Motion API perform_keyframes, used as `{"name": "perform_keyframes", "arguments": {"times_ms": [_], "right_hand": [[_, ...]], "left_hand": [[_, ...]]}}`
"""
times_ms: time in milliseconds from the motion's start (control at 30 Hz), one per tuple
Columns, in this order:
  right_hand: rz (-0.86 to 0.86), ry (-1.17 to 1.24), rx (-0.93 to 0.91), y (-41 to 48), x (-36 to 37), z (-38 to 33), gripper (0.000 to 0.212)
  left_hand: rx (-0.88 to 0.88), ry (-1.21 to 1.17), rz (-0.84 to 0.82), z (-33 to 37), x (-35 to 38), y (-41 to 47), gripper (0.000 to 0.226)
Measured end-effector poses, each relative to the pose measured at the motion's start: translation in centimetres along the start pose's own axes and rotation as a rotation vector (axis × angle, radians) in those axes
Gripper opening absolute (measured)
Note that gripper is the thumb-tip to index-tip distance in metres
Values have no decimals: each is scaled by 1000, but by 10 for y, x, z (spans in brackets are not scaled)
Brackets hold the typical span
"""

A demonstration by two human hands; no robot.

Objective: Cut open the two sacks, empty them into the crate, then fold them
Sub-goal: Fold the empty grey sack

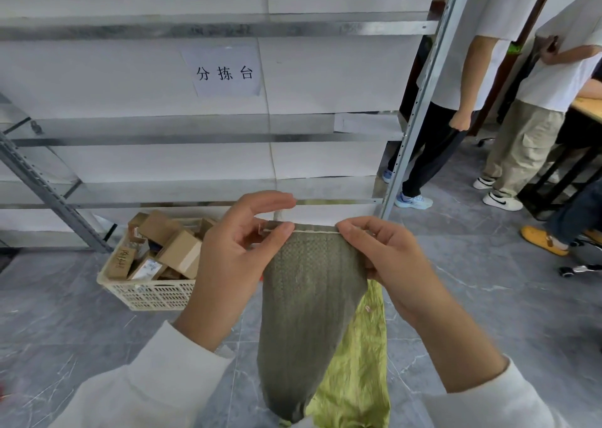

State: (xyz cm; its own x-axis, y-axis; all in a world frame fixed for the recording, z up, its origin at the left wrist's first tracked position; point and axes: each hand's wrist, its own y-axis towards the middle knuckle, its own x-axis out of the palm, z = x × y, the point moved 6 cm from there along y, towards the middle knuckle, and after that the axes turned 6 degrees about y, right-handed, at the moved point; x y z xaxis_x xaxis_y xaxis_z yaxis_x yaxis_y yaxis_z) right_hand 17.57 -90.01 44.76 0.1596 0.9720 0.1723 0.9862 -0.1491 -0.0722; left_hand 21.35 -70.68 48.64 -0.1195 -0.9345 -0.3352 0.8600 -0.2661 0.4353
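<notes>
Fingers (280, 232) of the left hand (234, 255) pinch the upper left corner of a grey sack (309, 297). The thumb lies on the front of the weave, another fingertip is behind it, and the forefinger is lifted clear above the hem. The right hand (387, 258) pinches the upper right corner the same way: its thumb is on the front by the white stitched hem (316, 231) and the other fingers are curled round the edge behind. The hem is stretched level between the two hands. Below them the grey sack hangs limp and flat, narrowing toward its lower end between the two white sleeves. A crumpled yellow sack (358, 362) shows behind it, under the right hand; what holds it cannot be told. To the left, past the left hand, a pale lattice crate (153, 294) stands on the grey floor (488, 297), well apart from both sacks and heaped with cardboard boxes (176, 248). Behind the crate is a metal rack (228, 137) lined with white paper, with a printed sign (224, 72) on it. Two people (456, 69) stand at the right.
</notes>
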Motion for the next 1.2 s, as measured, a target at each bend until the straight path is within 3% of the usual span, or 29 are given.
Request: {"name": "perform_keyframes", "arguments": {"times_ms": [167,267,433,533,600,767,933,1200], "right_hand": [[-57,224,-8,-5,1,1,17],[-82,194,2,-8,-3,1,15],[-162,143,37,-14,-10,1,26],[-259,-89,-58,-20,-12,-8,34],[-224,-262,-132,-22,-16,-13,42],[-221,-412,-223,-30,-19,-22,36],[-163,-312,-156,-29,-18,-16,24],[-94,59,30,-27,-14,-6,31]], "left_hand": [[191,214,-194,9,14,-8,39],[140,201,-229,0,21,-13,47],[-20,61,-235,-12,26,-16,35],[-88,-27,-290,-12,29,-12,35],[-122,-42,-327,-13,31,-11,39],[-207,-127,-325,-16,36,-15,39],[-290,-204,-346,-21,40,-18,38],[-83,47,-378,-15,34,-18,59]]}}
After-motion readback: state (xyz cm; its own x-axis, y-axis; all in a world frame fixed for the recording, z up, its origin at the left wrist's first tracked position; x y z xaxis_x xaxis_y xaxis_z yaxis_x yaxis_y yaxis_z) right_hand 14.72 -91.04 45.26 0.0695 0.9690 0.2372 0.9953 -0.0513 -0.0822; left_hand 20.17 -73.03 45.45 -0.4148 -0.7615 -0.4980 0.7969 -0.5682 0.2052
